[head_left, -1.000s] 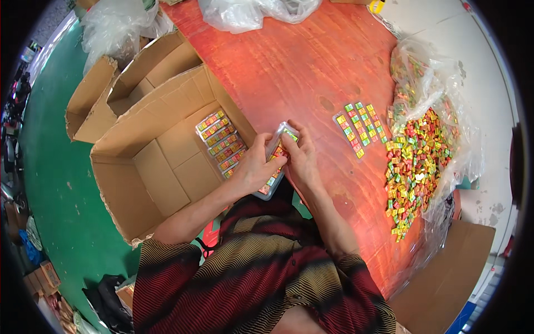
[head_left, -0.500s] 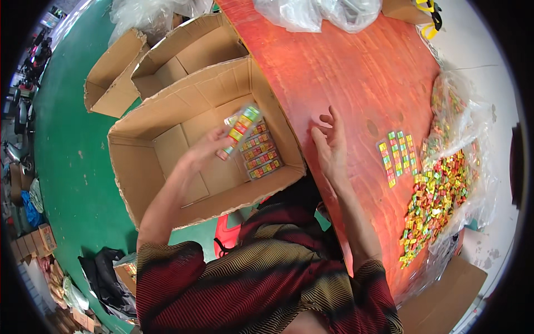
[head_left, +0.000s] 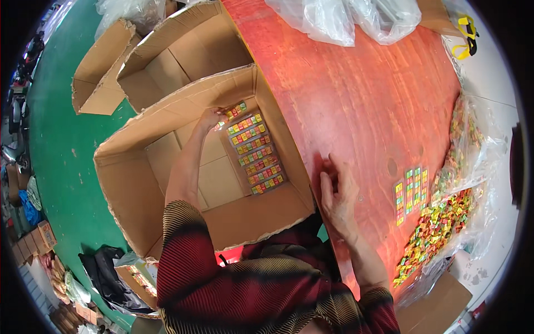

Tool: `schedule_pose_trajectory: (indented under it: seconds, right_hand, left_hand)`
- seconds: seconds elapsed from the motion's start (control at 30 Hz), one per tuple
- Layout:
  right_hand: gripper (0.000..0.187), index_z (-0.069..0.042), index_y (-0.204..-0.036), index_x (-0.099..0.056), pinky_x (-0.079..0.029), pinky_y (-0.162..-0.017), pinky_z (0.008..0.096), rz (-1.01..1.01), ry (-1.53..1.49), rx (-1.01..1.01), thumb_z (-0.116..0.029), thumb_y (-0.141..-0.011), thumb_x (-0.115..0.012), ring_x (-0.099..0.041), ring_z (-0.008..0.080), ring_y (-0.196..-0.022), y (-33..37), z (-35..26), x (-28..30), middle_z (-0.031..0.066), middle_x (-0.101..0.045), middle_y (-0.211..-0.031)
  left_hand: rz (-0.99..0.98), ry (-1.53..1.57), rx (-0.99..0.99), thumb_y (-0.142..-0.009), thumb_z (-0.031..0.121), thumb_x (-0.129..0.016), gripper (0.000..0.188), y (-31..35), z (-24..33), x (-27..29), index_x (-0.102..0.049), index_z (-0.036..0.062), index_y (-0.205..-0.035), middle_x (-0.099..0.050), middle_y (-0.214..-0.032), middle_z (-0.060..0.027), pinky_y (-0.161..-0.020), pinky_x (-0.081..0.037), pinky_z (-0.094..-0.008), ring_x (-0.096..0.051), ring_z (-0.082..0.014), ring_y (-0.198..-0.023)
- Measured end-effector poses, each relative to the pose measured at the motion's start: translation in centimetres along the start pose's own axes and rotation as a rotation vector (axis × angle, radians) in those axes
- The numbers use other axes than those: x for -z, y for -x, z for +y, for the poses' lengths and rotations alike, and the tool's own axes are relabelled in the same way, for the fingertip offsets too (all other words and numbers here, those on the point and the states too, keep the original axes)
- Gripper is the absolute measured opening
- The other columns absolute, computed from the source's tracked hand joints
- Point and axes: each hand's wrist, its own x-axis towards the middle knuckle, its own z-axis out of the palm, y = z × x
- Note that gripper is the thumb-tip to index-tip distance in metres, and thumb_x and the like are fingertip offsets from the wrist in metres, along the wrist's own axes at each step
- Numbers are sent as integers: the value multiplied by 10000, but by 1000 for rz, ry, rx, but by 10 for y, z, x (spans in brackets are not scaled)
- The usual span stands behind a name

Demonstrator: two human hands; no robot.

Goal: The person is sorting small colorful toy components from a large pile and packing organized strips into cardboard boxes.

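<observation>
My left hand (head_left: 209,119) reaches down into a large open cardboard box (head_left: 125,161). Its fingers are closed on the end of a clear plastic strip pack (head_left: 238,109) of small colourful wrapped pieces. Several similar strip packs (head_left: 256,149) lie side by side on the box's bottom, along the side nearest the table, just below the held one. Over the red wooden table (head_left: 334,94), beside the box, my right hand (head_left: 340,195) has its fingers loosely bent and apart, with nothing in them. Several more filled strip packs (head_left: 412,192) lie on the table to its right.
A heap of small wrapped pieces (head_left: 436,234) spills from a clear plastic bag (head_left: 489,161) at the table's right edge. Two more open cartons (head_left: 183,58) (head_left: 100,72) stand beyond the box on the green floor (head_left: 61,156). Clear plastic bags (head_left: 334,22) lie at the table's far end.
My left hand has lowered the strip pack into the box, at the far end of the row. My right hand has dropped nearer to me, its fingers more bent. The view has shifted slightly.
</observation>
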Motion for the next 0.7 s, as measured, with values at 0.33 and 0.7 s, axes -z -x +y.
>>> schedule_pose_trajectory:
  seconds: [0.33, 0.7]
  right_hand:
    - [269, -21, -909, -589, -450, -533, 296, -16, 80, 121, 55, -655, -634, -563, 232, -652, -6, -5, 6, 111, -575, -796]
    - [256, -34, -845, -610, -437, -529, 284, -57, 135, 105, 55, -612, -668, -543, 210, -643, -1, -6, 8, 88, -560, -778]
  left_hand:
    - [-118, -230, -178, -755, 97, -605, 429, -61, -47, -13, -493, -38, -1146, -591, -1004, -142, -695, -481, -346, -567, -217, -846]
    - [-360, -585, 41, -812, 169, -413, 422, -51, -9, -31, -449, 38, -1211, -575, -1067, -133, -699, -485, -443, -550, -230, -958]
